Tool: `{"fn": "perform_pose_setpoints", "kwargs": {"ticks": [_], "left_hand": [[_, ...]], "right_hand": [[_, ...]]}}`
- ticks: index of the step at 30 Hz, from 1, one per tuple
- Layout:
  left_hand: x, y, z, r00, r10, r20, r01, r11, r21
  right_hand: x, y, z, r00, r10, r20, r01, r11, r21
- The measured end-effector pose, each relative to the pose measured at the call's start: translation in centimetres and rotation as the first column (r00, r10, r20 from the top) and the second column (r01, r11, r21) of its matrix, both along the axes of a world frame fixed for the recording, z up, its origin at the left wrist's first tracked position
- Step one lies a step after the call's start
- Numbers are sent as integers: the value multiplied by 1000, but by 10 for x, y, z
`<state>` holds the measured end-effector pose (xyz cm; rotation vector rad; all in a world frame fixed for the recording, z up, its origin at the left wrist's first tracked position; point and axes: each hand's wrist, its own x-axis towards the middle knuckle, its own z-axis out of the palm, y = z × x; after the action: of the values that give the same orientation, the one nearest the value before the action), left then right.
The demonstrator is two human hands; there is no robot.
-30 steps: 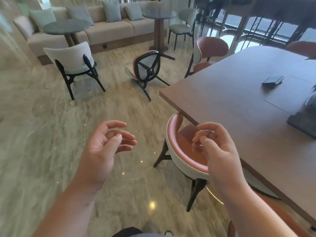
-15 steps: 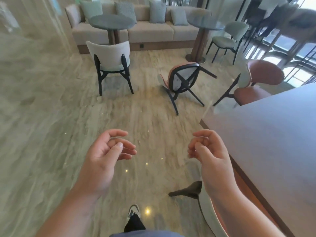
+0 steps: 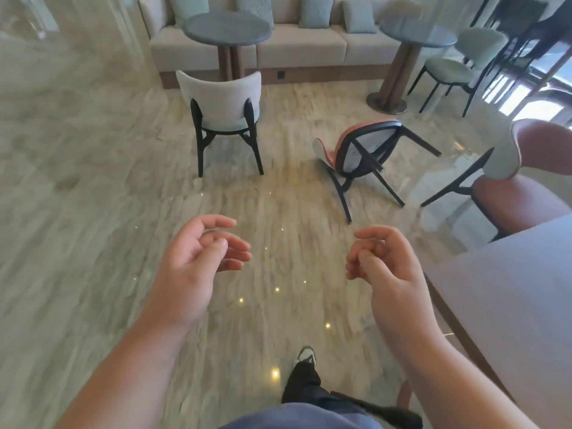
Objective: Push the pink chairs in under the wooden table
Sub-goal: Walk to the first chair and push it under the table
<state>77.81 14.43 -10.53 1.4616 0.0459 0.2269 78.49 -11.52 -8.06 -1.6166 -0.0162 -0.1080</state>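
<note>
Nothing is held in either grip: the left hand and the right hand are raised side by side above the marble floor, palms turned inward, fingers loosely curled and empty. No chair is touched by either hand. Just right of the right hand, a corner of the wooden desk is seen, its edge running down toward the lower right. Beyond that corner, an upright pink chair is stood with its seat close to the desk edge and its pale-backed, pink-lined backrest turned toward the room; whether the seat reaches under the desk top cannot be told. Farther out on the floor, between the hands and the back of the room, a second pink chair is tipped over, its underside and black legs shown to the camera, well apart from the desk. To its left, a cream chair is stood upright before a round dark table. A beige sofa with cushions is set along the back wall. Below the hands, a dark trouser leg and a shoe are seen on the floor.
</note>
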Motion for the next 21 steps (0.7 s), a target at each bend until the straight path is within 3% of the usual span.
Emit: {"fn": "perform_pose_setpoints", "kwargs": {"ticks": [13,21], "left_hand": [[289,-61,1,996,-89,6,88,994,70],[430,-48,-3,1000,-16,-14,17,998,61]], "right_hand": [[274,-57,-10,997,-77,-12,77,994,74],[430,-52,-1,997,-60,-56,62,997,45]]}}
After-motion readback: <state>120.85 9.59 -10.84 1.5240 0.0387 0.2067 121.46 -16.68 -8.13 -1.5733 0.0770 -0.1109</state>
